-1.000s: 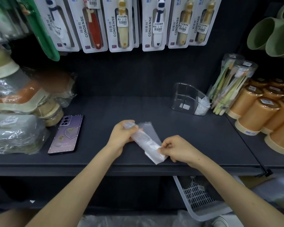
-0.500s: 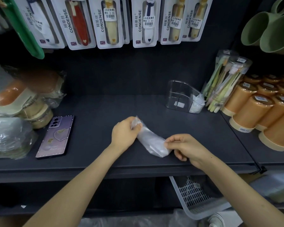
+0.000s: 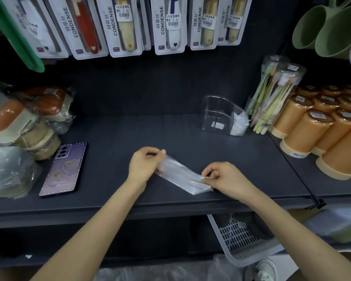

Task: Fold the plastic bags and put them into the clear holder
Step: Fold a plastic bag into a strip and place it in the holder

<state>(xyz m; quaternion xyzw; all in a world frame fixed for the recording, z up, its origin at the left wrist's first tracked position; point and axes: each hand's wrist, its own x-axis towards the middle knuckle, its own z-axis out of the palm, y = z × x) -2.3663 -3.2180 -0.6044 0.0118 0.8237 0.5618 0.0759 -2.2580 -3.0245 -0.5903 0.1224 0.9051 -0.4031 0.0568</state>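
A translucent plastic bag (image 3: 180,175), folded into a narrow strip, lies slanted on the dark shelf (image 3: 150,130) near its front edge. My left hand (image 3: 144,165) pinches the strip's upper left end. My right hand (image 3: 225,179) pinches the lower right end against the shelf. The clear holder (image 3: 217,114) stands at the back right of the shelf, apart from both hands. White folded bags (image 3: 238,124) sit in its right end.
A purple phone (image 3: 64,169) lies left of my left hand. Wrapped goods are piled at the far left. Orange canisters (image 3: 308,134) and a tube of toothbrushes (image 3: 276,98) crowd the right. Carded toothbrush packs hang above. A white basket (image 3: 239,240) sits below the shelf.
The loose flap of the bag has been folded in, leaving a narrower, flatter strip. Both hands have stayed at its two ends.
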